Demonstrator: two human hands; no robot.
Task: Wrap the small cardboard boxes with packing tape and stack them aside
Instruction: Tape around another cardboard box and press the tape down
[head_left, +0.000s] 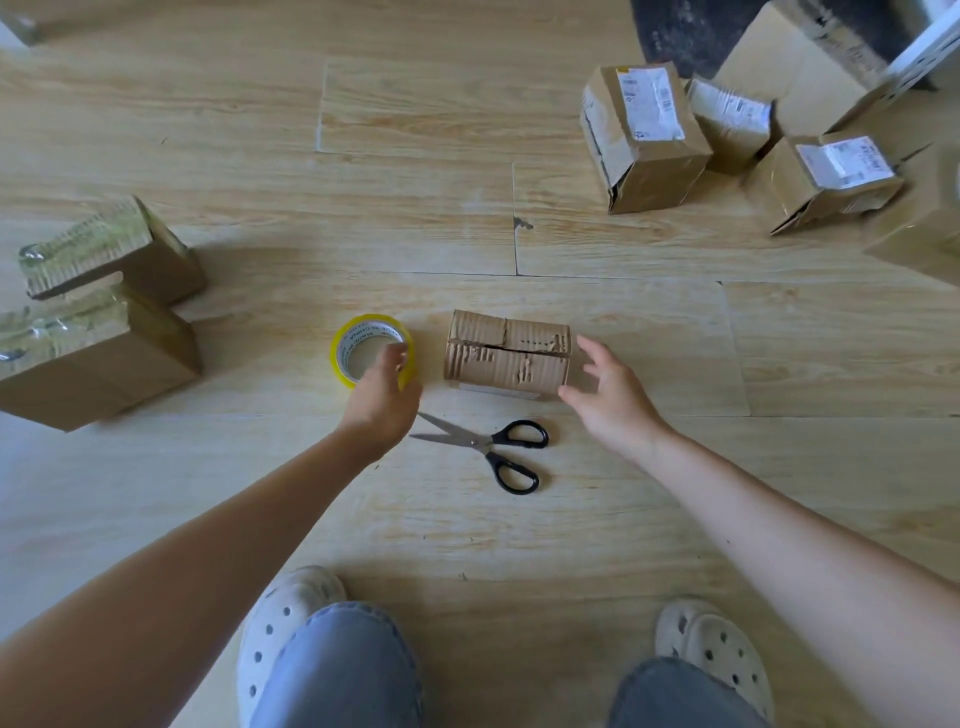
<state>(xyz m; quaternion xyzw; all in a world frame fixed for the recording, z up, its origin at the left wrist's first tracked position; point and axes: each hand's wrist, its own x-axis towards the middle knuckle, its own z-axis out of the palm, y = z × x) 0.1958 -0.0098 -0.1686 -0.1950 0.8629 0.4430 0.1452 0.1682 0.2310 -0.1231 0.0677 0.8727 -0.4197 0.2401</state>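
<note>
Small cardboard box (508, 354) mid-floor: light, stiff, torn skin; best gripped across short ends. Right hand (610, 397) spread open beside it, empty. Left hand (382, 400) fingers (399, 358) curled on tape roll (373, 349).

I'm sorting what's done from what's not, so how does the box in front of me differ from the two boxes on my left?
The box in front has a bare, torn top with its corrugation showing; the two left boxes have glossy clear tape over their tops. The box in front lies alone between both hands; the left boxes sit together, touching. The box in front looks smaller. All are brown cardboard on the wooden floor.
</note>
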